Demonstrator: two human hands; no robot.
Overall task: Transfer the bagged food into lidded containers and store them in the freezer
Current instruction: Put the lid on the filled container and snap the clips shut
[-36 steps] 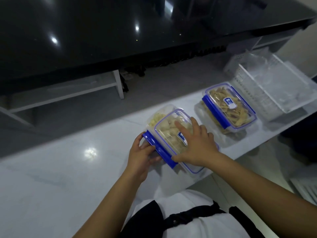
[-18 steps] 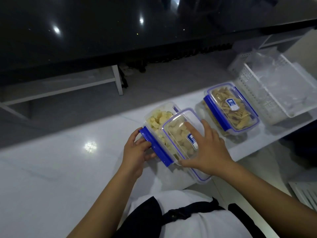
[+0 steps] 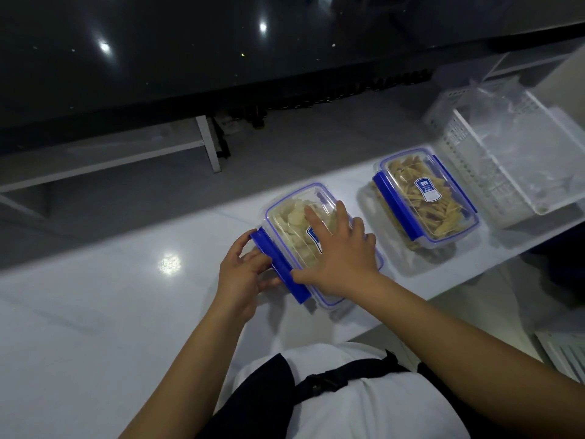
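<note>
A clear container with a blue-rimmed lid holds pale food pieces and stands on the white counter in front of me. My right hand lies flat on its lid, fingers spread. My left hand grips the blue side latch at the container's left edge, thumb and fingers curled around it. A second lidded container with yellowish strips sits to the right, with its blue latch down.
A white perforated basket holding crumpled clear plastic bags stands at the far right of the counter. Beyond the counter is a dark glossy surface with a white frame below it. The counter's near edge runs beside my body.
The lid, which sat askew and shifted off the box, now lies squarely over the container. My right hand moved onto the lid's middle; my left hand stays at the latch.
</note>
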